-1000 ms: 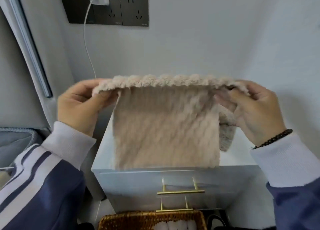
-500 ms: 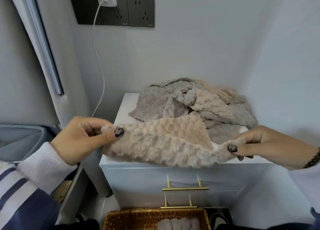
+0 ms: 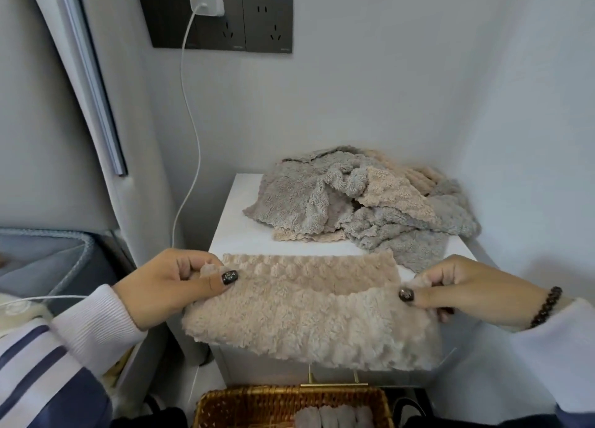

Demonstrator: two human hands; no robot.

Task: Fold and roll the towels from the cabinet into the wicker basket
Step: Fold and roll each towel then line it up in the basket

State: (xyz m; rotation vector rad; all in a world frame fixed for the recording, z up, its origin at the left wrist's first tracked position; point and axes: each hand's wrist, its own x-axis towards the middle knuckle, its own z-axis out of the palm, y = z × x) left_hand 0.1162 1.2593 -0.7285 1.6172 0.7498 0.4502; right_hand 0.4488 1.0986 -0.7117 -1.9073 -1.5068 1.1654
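Note:
A beige fluffy towel (image 3: 309, 318) lies folded in half across the front edge of the white cabinet (image 3: 235, 221), its lower part hanging over the front. My left hand (image 3: 174, 286) pinches its left corners between thumb and fingers. My right hand (image 3: 457, 289) pinches the right corners the same way. Behind it, a heap of grey and beige towels (image 3: 363, 202) is piled on the cabinet's back right. The wicker basket (image 3: 289, 405) stands on the floor below, with rolled towels (image 3: 335, 416) inside.
A wall corner closes in the cabinet at the back and right. A black socket panel (image 3: 215, 18) holds a white charger whose cable (image 3: 190, 131) hangs down the left of the cabinet. A grey padded edge (image 3: 48, 247) lies at the left. Gold drawer handles (image 3: 333, 383) show below the towel.
The towel was held up spread in front of the view, then lowered and folded in half onto the cabinet front. Both hands came down with it and keep their pinch.

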